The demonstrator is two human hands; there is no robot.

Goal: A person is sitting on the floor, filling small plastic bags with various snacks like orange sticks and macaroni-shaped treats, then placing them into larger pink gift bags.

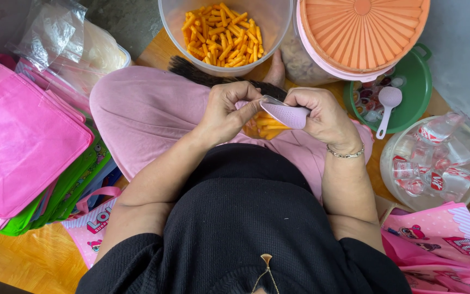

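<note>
Hemmed in: tub of orange sticks just ahead of the knees, lidded tub and green tray to the right, pink bags to the left. Little room beyond the lap. Left hand pinching the clear bag of sticks, fingers curled tight. Right hand closed around the lilac scoop, touching the bag's mouth.

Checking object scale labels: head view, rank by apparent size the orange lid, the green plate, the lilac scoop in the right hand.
1. orange lid, cropped at the top
2. green plate, partly hidden under the lid
3. lilac scoop, nearer the camera, clearly smallest
</note>
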